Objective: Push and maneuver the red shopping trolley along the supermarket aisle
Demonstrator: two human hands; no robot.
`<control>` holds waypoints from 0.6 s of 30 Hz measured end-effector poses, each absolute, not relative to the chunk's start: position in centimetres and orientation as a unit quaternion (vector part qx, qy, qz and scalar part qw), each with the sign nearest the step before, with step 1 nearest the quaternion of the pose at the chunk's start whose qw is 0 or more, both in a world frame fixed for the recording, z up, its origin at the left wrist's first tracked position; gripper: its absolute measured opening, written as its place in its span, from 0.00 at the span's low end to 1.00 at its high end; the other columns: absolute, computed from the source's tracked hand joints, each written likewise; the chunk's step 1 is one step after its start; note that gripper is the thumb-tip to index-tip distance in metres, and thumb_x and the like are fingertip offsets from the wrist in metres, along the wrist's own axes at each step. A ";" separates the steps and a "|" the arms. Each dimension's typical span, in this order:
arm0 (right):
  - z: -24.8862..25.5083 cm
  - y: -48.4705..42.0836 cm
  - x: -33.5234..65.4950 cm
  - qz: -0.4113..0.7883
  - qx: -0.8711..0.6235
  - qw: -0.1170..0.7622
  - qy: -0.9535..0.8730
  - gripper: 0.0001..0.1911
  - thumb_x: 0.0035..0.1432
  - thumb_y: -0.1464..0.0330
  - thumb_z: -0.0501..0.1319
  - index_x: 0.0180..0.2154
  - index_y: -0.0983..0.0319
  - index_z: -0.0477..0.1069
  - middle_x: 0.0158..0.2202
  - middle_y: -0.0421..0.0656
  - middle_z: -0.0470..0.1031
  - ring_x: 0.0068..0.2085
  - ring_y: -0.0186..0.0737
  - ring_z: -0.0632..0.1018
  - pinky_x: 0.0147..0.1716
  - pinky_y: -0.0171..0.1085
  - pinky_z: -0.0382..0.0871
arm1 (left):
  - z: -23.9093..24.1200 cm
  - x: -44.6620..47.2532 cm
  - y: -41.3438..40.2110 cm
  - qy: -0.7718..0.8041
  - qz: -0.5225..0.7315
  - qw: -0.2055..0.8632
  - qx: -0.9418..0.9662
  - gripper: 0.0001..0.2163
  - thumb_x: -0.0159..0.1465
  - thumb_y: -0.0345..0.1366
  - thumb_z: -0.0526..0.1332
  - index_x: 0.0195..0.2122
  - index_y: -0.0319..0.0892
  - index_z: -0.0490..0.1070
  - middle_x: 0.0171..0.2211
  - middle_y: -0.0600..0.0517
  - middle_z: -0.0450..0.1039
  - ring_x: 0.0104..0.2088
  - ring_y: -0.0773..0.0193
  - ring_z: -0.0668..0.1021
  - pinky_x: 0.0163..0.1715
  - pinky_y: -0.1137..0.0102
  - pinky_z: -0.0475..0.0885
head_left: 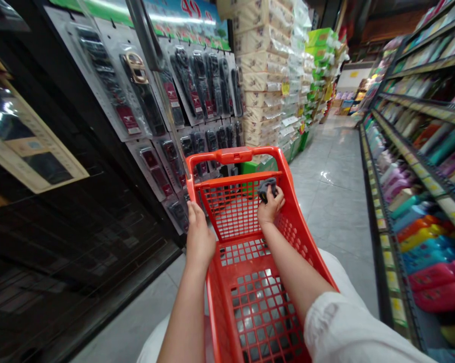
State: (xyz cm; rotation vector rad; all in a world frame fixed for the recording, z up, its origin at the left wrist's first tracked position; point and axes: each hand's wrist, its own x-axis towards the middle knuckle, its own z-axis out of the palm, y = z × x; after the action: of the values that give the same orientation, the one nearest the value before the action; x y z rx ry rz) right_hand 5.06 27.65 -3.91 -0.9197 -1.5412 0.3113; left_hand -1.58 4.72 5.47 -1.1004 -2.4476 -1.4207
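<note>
A red plastic shopping basket [220, 297] with lattice walls and floor stands in front of me. My left hand [200, 237] grips its left rim, fingers curled over the edge. Inside the basket, near the far right corner, my right hand [272, 204] pinches a small dark grey bundle of soft cloth [266, 189]; it looks like a folded pair of socks, with a bit of yellow on it. At the far end rises the basket's red carrying handle [235, 155]. A grey metal pole [146, 35] slants up from the far left corner.
Packaged belts [203, 85] hang on a rack at the left, beside a dark cabinet [61, 242]. Stacked tissue packs [261, 75] stand beyond. A shelf of colourful bottles [424, 222] lines the right. A grey tiled aisle [335, 166] runs between them.
</note>
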 end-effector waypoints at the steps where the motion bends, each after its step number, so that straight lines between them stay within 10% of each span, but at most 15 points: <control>1: -5.5 27.1 5.5 0.135 -0.402 0.605 -0.674 0.32 0.50 0.79 0.51 0.56 0.58 0.71 0.55 0.54 0.63 0.54 0.53 0.66 0.52 0.53 0.62 | 5.5 -1.6 4.7 -0.805 -0.468 0.052 -0.360 0.41 0.54 0.15 0.50 0.71 0.34 0.42 0.71 0.36 0.36 0.70 0.53 0.45 0.68 0.56 0.48; 6: -11.3 25.0 5.0 0.159 -0.416 0.667 -0.598 0.28 0.56 0.75 0.50 0.57 0.61 0.68 0.46 0.52 0.65 0.46 0.48 0.70 0.48 0.48 0.66 | 5.7 -1.4 4.6 -0.813 -0.462 0.045 -0.351 0.40 0.55 0.16 0.50 0.70 0.31 0.42 0.71 0.34 0.36 0.70 0.54 0.45 0.68 0.59 0.48; 12: -4.4 28.0 2.2 0.166 -0.404 0.672 -0.597 0.32 0.56 0.76 0.50 0.62 0.63 0.63 0.50 0.55 0.61 0.52 0.51 0.68 0.54 0.52 0.62 | 5.7 -1.4 4.4 -0.810 -0.459 0.053 -0.362 0.40 0.55 0.16 0.50 0.71 0.32 0.43 0.71 0.35 0.37 0.70 0.55 0.46 0.68 0.59 0.46; 18: -7.1 25.6 5.2 0.116 -0.344 0.541 -0.758 0.34 0.48 0.82 0.51 0.55 0.55 0.73 0.55 0.50 0.63 0.56 0.50 0.65 0.55 0.50 0.63 | 5.6 -1.3 4.4 -0.813 -0.463 0.058 -0.348 0.40 0.55 0.16 0.50 0.71 0.33 0.43 0.71 0.35 0.37 0.70 0.56 0.46 0.68 0.59 0.47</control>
State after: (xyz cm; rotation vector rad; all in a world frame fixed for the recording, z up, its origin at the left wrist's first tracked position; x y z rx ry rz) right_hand 5.16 25.55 -7.09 -0.8171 -1.8020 0.2748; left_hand -1.30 4.45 5.56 -1.0555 -2.4641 -1.4027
